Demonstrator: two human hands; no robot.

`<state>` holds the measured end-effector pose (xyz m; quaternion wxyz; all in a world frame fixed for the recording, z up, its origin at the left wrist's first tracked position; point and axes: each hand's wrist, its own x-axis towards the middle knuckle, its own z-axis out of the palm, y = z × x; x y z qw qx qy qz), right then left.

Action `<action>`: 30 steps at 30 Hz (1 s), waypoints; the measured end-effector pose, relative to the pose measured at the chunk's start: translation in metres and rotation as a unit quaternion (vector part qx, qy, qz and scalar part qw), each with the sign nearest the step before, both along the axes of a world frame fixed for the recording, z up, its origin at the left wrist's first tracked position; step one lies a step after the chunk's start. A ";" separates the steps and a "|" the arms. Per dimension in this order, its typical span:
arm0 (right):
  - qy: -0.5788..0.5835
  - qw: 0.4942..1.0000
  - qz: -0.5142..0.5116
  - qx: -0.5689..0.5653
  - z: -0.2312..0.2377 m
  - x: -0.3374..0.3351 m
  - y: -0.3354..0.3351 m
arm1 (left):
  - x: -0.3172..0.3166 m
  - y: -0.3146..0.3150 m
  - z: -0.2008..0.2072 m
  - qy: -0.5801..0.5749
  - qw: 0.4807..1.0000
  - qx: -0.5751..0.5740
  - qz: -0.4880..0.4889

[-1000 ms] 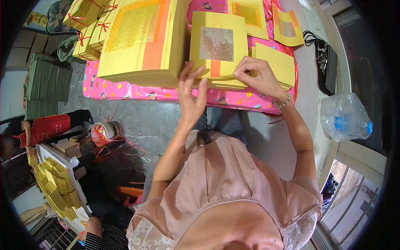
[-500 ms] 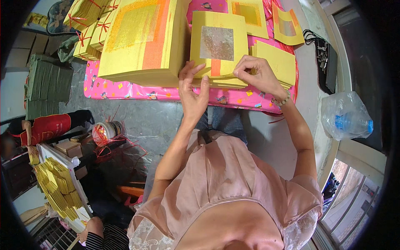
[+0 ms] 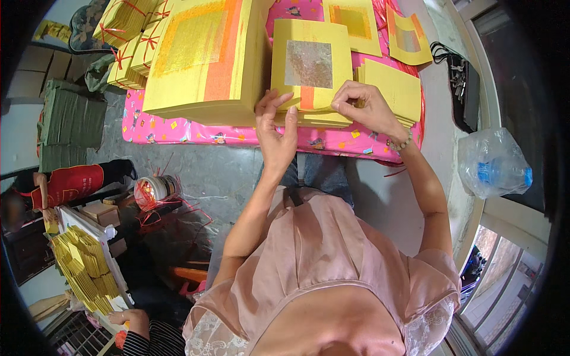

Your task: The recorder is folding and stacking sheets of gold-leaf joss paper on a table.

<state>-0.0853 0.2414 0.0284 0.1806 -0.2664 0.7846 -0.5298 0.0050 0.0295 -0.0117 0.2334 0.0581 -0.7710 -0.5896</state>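
Note:
In front of me lies a stack of yellow joss paper. Its top sheet has a silver foil square and an orange strip running to the near edge. At that stack's near left corner is my left hand, fingers apart, fingertips resting against the paper edge, thumb pointing up. My right hand pinches the near right corner of the joss paper; how many sheets it grips cannot be made out. A bead bracelet circles my right wrist.
A tall joss paper block stands left, beside bundles tied with red string. More sheets lie right on the pink patterned cover. At right is a bagged bottle. Lower left, another person's hand is near folded yellow paper.
My hands keep nearly the same pose at the paper's near edge. The view has shifted slightly. At lower left, the other person's hand has moved a little.

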 end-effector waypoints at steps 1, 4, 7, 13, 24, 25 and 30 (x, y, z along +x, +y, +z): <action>0.007 1.000 0.003 0.002 0.000 0.000 -0.001 | 0.001 0.000 0.000 -0.001 1.000 0.003 0.001; 0.015 1.000 0.007 0.005 0.001 0.004 -0.001 | 0.000 0.001 0.002 0.000 1.000 -0.010 0.004; 0.021 1.000 0.014 0.012 0.003 0.003 -0.001 | -0.002 0.001 0.001 0.006 0.999 -0.035 0.013; 0.119 0.993 -0.003 0.009 0.016 0.013 -0.009 | -0.003 0.001 0.005 0.010 0.999 -0.047 0.024; 0.271 0.958 -0.035 0.085 0.030 -0.005 -0.015 | 0.008 0.017 0.016 0.126 0.951 -0.284 0.010; 0.243 0.966 -0.043 0.077 0.035 -0.013 -0.017 | 0.007 0.019 0.015 0.170 0.934 -0.315 0.003; 0.236 0.962 -0.108 0.083 0.043 -0.069 -0.026 | -0.023 0.018 0.022 0.129 0.930 -0.325 -0.115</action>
